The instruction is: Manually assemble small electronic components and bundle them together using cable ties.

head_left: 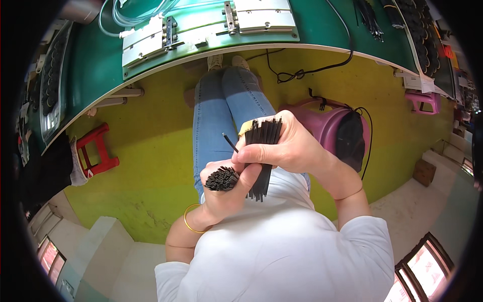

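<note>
Both hands are close together in front of my chest, above my lap. My left hand [221,199] is closed round a thick bundle of short black wires [221,179], whose cut ends face up. My right hand [297,146] pinches a flatter bundle of black wires [262,138] between thumb and fingers, and its lower ends hang past the left thumb. A single black wire [230,142] sticks out at a slant between the hands. Something yellow [245,127] shows at the right fingertips; I cannot tell what it is.
A green workbench [322,30] curves across the far side, carrying a metal fixture [211,30] and more black wires [370,22]. A red stool [98,151] stands at left, a pink seat [322,126] at right. A black cable [312,73] hangs off the bench edge.
</note>
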A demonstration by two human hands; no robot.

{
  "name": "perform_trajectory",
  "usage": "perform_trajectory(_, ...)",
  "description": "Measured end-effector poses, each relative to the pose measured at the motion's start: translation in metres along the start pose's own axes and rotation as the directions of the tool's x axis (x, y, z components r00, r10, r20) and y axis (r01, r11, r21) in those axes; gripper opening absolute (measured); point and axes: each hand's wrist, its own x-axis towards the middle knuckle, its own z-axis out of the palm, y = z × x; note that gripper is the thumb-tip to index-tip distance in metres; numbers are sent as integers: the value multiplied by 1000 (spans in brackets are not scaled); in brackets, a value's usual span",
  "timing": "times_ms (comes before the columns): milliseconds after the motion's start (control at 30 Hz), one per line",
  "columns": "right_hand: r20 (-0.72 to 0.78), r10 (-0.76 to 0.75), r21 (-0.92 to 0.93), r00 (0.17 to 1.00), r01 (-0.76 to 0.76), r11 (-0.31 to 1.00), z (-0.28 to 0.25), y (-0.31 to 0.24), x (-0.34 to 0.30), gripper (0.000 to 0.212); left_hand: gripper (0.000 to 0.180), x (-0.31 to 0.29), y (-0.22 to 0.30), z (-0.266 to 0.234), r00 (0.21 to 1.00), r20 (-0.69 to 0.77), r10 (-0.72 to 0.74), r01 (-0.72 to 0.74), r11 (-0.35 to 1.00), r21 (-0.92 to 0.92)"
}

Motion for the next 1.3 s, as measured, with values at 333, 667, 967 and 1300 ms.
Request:
perform_trajectory(333,24,-30,51,999,29,998,-2,6,-2,9,17,1,4,1,1000,-25,-3,4,999,41)
perform_trajectory(667,41,-3,2,999,3,1000,-4,5,-4,7,19,2,9,0,994,12,112,-112,983,146)
perform_trajectory(967,55,39,-49,998,-36,998,-3,5,-8,8,29,3,6,-12,987,-61,146,-153,980,-129)
perform_trajectory(1300,79,84,-153,993,-71,986,5,8,-12,10,24,22,20,-27,997,-8,-78,70,931,-359)
